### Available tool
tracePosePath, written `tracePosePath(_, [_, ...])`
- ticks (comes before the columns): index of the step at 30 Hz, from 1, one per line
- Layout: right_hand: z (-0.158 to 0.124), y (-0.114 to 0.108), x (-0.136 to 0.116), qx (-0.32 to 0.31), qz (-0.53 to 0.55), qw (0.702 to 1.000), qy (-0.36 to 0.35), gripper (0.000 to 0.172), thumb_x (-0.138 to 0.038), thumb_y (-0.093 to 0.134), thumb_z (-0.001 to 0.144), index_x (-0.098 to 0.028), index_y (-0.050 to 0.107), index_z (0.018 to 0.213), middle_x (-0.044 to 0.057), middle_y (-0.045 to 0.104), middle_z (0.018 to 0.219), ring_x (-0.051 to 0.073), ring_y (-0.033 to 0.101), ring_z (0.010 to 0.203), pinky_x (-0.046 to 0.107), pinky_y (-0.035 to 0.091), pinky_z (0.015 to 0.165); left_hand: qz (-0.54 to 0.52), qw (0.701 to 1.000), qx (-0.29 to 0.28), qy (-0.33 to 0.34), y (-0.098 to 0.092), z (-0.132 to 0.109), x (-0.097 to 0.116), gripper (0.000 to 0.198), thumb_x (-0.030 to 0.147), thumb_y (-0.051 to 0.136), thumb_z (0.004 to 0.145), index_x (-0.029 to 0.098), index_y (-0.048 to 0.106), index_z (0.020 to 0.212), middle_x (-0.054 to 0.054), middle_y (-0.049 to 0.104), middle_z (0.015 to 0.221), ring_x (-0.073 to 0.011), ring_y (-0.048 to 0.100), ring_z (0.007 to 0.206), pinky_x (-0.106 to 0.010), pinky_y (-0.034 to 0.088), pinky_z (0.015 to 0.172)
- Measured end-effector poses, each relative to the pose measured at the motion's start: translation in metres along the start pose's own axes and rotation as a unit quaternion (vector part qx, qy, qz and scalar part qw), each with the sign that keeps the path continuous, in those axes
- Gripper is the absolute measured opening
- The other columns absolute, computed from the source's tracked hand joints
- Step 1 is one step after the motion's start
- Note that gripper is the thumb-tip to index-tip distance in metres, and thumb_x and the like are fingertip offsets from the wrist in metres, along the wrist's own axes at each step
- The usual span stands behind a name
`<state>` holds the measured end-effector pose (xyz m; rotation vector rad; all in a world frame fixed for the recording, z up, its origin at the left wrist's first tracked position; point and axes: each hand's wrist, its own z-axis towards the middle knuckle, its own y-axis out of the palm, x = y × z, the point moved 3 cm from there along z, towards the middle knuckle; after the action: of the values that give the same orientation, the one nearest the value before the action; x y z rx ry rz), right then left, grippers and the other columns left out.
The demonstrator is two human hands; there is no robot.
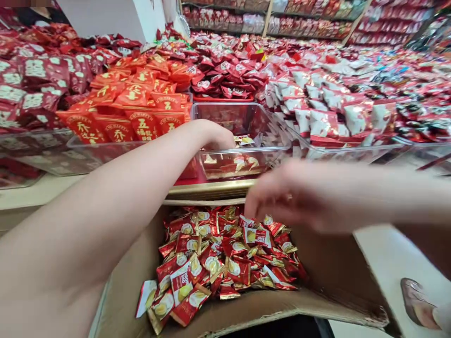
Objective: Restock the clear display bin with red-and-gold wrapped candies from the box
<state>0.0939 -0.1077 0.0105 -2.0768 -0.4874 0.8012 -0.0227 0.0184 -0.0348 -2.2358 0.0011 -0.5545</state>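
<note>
My left hand (216, 134) reaches over the front rim into a clear plastic bin (243, 110). A few small wrapped packets (244, 140) lie low in the bin beside that hand, whose fingertips are hidden. Smeared by motion, my right hand (282, 195) hangs with bent fingers over the back of an open cardboard box (338, 263). Many small red and gold candy packets (214, 263) fill the middle of the box. Some packets are white and red, one of them close under the right fingertips; whether the hand touches it I cannot tell.
Bright orange-red packets (137, 110) are heaped in the bin on the left, with dark red ones (38, 75) beyond. White and red packets (327, 112) fill the bin on the right. Stocked shelves (225, 19) run along the back. Someone's shoe (414, 298) shows at lower right.
</note>
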Motion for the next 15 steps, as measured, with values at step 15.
tracePosePath(15, [0.114,0.165,0.008,-0.051,-0.029,0.997,0.046,0.037,-0.041,0.051,0.069,-0.017,0.059,0.096,0.011,0.062,0.091,0.024,0.058,0.08,0.029,0.044,0.059,0.109,0.991,0.073,0.035,0.003,-0.007,0.013,0.03,0.026,0.051,0.059,0.017,0.066,0.084,-0.002,0.062,0.073,-0.0222,0.055,0.074,-0.028,0.038,0.063])
